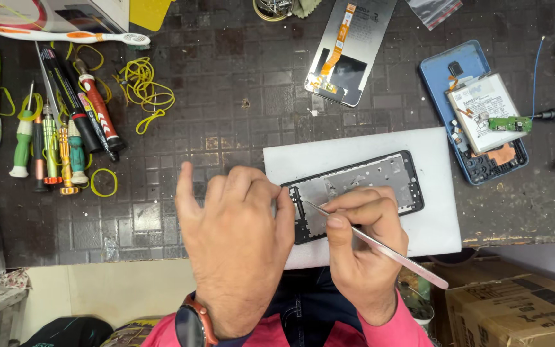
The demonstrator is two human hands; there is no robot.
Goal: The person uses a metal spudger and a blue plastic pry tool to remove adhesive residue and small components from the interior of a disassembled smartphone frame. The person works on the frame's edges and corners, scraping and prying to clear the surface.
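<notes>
We see the phone frame (354,193) lying on a white pad (431,212), directly under both hands, its long axis running from our left hand up and away to the right. Our left hand (236,238) presses the frame's near end with its fingers curled and its thumb stuck out, holding nothing. Our right hand (361,247) pinches a thin metal tool (380,247), tip touching the frame just beside the left fingers. Beyond the hands lies a detached screen (348,51); to the right an opened blue phone (476,109); far left, screwdrivers (65,135) and yellow rubber bands (146,87). Nothing blocks the frame.
</notes>
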